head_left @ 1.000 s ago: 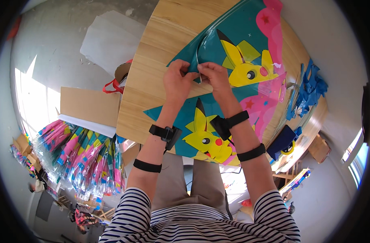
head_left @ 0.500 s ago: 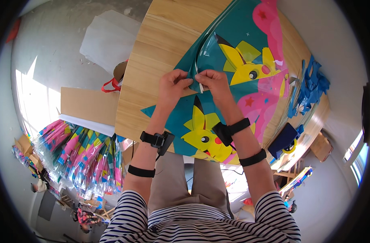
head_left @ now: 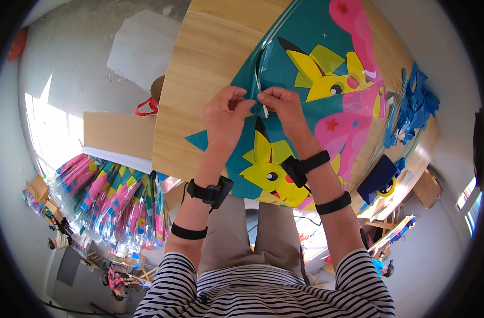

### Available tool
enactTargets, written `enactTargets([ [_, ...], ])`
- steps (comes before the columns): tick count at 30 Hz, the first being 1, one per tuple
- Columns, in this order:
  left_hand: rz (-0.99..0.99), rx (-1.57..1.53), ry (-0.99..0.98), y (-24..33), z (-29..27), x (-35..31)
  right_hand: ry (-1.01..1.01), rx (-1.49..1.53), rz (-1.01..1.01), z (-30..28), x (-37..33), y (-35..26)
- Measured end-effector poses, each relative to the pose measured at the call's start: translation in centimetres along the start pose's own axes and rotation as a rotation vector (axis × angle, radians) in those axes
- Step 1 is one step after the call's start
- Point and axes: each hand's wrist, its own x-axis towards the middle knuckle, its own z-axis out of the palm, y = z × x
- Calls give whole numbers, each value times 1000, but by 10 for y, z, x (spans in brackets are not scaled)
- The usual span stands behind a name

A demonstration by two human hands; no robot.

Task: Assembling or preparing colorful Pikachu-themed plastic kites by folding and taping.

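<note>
A teal plastic kite sheet [head_left: 295, 58] with a yellow cartoon figure and pink cloud shapes lies on the wooden table. A thin white rod [head_left: 259, 71] runs along its folded left part, its lower end between my hands. My left hand [head_left: 225, 119] is bent at the sheet's edge just left of the rod, thumb and fingers closing on the teal plastic. My right hand [head_left: 285, 108] pinches the sheet beside the rod's lower end; its fingertips hide the exact grip. Under my forearms a similar printed part [head_left: 268, 172] reaches the table's near edge.
Blue strips [head_left: 414, 108] and a dark blue holder with a yellow ring [head_left: 377, 177] lie at the table's right. Left of the wooden table [head_left: 186, 85] are a cardboard box [head_left: 117, 135] and a heap of bagged colourful kites [head_left: 112, 199]. Other people work in the background.
My left thumb and forefinger have parted slightly at the sheet's edge. My right hand stays pinched near the rod's end. The whole view has shifted a little.
</note>
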Motion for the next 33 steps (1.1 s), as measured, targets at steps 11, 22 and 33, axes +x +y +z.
enactTargets([
  [11, -144, -234, -146, -32, 8, 15, -7, -28, -2, 1, 5, 1],
  [22, -354, -430, -284, -27, -13, 23, 21, -116, -17, -2, 5, 3],
  [33, -356, -316, -194, -29, -21, 22, -19, -65, -35, -1, 6, 1],
])
